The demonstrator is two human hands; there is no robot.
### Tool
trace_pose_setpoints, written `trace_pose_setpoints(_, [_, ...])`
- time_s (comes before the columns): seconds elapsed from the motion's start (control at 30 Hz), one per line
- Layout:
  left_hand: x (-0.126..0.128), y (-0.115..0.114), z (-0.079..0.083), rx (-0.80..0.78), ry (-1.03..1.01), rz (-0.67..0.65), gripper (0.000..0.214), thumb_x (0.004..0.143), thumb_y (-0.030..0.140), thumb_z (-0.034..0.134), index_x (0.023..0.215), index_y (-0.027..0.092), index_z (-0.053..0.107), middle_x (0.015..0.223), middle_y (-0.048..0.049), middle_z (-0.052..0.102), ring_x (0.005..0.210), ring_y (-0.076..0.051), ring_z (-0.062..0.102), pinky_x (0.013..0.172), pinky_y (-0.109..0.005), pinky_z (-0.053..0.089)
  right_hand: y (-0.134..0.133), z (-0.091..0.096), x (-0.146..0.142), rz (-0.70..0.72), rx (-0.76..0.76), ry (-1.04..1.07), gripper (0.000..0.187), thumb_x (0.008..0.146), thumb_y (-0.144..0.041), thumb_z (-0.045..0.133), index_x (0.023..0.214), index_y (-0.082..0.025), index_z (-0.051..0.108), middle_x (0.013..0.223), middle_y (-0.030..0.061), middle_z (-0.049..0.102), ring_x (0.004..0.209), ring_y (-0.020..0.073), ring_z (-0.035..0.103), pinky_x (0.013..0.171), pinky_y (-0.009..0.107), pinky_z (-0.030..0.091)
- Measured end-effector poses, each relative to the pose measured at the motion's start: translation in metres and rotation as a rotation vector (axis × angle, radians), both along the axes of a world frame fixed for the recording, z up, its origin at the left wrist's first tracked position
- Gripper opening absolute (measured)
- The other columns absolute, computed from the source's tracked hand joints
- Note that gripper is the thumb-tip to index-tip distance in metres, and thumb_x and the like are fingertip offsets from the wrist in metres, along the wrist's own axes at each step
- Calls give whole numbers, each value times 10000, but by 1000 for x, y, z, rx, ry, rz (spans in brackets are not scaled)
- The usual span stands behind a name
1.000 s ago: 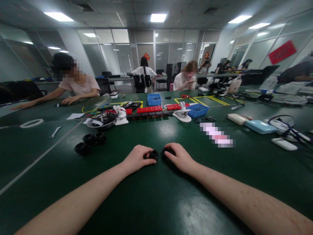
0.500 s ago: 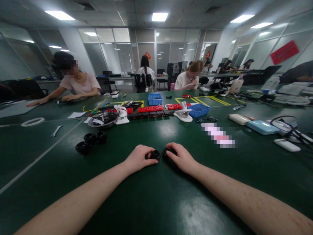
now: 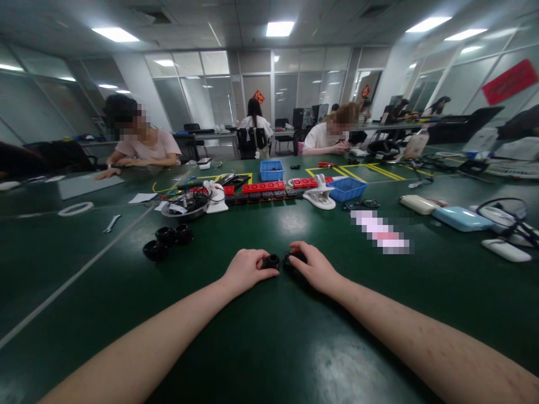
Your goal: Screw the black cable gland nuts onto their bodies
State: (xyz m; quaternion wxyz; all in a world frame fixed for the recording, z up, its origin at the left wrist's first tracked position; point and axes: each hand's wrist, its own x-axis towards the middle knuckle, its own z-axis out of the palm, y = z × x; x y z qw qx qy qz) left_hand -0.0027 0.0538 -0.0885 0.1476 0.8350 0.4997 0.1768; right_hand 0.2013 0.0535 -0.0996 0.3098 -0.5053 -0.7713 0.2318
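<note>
My left hand (image 3: 245, 269) is closed around a black round part (image 3: 273, 260) with a hole in its top, thumb on the near side and fingers on the far side. Just to its right, my right hand (image 3: 314, 266) curls its thumb and fingers round a second black part (image 3: 288, 259), mostly hidden by the fingers. A narrow gap separates the two parts, both low at the green tabletop (image 3: 252, 336). Several shiny black cup-shaped parts (image 3: 155, 250) stand grouped to the left of my left hand.
Beyond my hands lie red and black socket strips (image 3: 264, 187), a white clip stand (image 3: 320, 196), blue bins (image 3: 347, 189) and a metal bowl of cables (image 3: 185, 205). A wrench (image 3: 112, 223) lies left; a light-blue case (image 3: 462, 219) lies right. People sit across the table.
The view has shifted slightly, so the scene sits a little further right. My hands keep hold of the black parts, with little movement. A person at the left has moved their arm.
</note>
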Motion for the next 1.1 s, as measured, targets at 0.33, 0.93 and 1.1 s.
trace_pose_setpoints(0.33, [3, -1, 1, 31, 47, 48, 345, 708, 531, 596, 797, 198, 607, 570, 56, 501, 552, -130, 498, 562, -246, 328, 0, -3, -1, -13, 15, 25, 439, 785, -250, 533, 1198, -145, 427, 983, 73, 585, 928, 181, 538, 854, 344, 391])
trace_pose_setpoints(0.93, [-3, -6, 1, 79, 72, 277, 432, 722, 600, 530, 836, 194, 628, 710, -20, 593, 688, -200, 562, 544, -272, 348, -2, -1, 1, -20, -7, 35, 541, 768, -258, 542, 1267, -151, 363, 1009, 80, 569, 944, 188, 542, 865, 357, 407])
trace_pose_setpoints(1.1, [-15, -2, 2, 51, 70, 357, 472, 711, 620, 522, 879, 192, 630, 740, -28, 608, 704, -208, 573, 548, -272, 360, -2, 0, 0, -8, -2, 19, 539, 770, -259, 533, 1266, -132, 366, 1010, 87, 565, 949, 196, 539, 872, 359, 407])
